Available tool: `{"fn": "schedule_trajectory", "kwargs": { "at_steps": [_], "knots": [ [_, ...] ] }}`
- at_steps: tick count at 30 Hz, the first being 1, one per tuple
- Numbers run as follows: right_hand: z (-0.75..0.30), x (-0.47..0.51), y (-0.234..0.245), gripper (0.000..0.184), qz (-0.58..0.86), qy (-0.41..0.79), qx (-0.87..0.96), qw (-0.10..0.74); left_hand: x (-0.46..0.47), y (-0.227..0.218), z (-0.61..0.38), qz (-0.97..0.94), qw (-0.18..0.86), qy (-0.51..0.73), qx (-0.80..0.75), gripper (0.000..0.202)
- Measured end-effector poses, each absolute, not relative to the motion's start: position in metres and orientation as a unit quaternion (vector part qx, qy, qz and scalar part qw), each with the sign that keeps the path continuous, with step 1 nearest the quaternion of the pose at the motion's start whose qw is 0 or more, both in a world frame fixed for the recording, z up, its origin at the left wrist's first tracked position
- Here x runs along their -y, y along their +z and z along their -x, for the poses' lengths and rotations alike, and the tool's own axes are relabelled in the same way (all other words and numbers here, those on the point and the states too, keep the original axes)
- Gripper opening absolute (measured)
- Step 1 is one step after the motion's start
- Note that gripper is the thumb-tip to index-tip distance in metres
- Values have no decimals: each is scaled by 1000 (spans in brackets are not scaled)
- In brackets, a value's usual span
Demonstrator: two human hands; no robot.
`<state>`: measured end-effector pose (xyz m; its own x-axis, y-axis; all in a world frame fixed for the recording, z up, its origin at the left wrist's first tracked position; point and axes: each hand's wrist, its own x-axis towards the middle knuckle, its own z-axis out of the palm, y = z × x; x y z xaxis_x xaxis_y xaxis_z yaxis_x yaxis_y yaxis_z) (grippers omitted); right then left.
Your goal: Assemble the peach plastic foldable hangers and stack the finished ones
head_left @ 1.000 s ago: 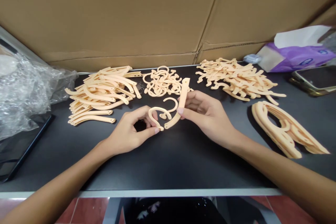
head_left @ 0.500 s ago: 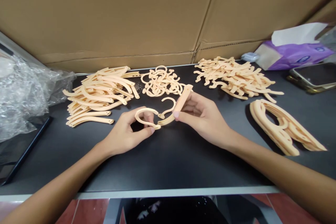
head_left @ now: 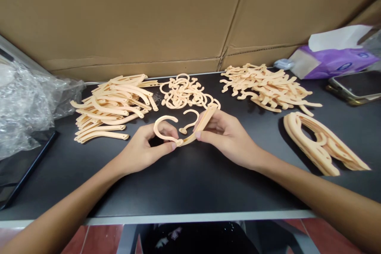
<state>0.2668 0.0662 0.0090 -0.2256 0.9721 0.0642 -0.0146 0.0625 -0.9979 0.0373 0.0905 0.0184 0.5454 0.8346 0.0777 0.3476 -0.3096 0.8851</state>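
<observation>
Between thumb and fingers, my left hand [head_left: 151, 145] pinches a cream plastic hanger hook [head_left: 157, 127], its curve opening to the right. My right hand [head_left: 228, 133] grips a curved cream hanger arm [head_left: 205, 119], tilted up and away to the right. The arm's lower end meets the base of the hook in front of my left thumb; whether the two are joined I cannot tell. Just behind them on the black table lies a loose hook [head_left: 195, 117]. Farther back is a heap of hooks [head_left: 183, 91].
A pile of curved hanger arms [head_left: 116, 103] lies at left, another pile of wavy-ended arms [head_left: 264, 87] at back right. Stacked folded hangers [head_left: 318, 143] sit at right. Bubble wrap [head_left: 26, 107], a purple tissue pack [head_left: 333, 59] and a phone [head_left: 357, 83] flank the table [head_left: 193, 190].
My right hand has turned the hanger arm and brought its lower end onto the hook's base. The hook in my left hand has tilted so that its tip points higher.
</observation>
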Motion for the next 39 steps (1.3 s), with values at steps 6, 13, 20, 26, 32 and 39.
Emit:
{"fn": "schedule_trajectory", "kwargs": {
  "at_steps": [6, 13, 20, 26, 32, 39],
  "knots": [
    [-267, -67, 9, 14, 425, 533, 575, 453, -93, 20, -38, -728, 476, 274, -411, 15],
    [-268, -67, 10, 16, 430, 525, 577, 454, -92, 18, -38, -727, 460, 289, -420, 15],
    [-274, -70, 18, 9, 460, 473, 610, 440, -90, 18, -38, -763, 405, 289, -414, 11],
    [-277, -72, 23, 6, 476, 490, 600, 416, -92, 18, -40, -795, 390, 278, -373, 7],
    [-279, -72, 26, 8, 479, 499, 587, 420, -93, 17, -40, -808, 376, 261, -371, 9],
    [-279, -73, 25, 3, 481, 491, 601, 407, -93, 13, -37, -838, 345, 267, -327, 12]
  ]
}}
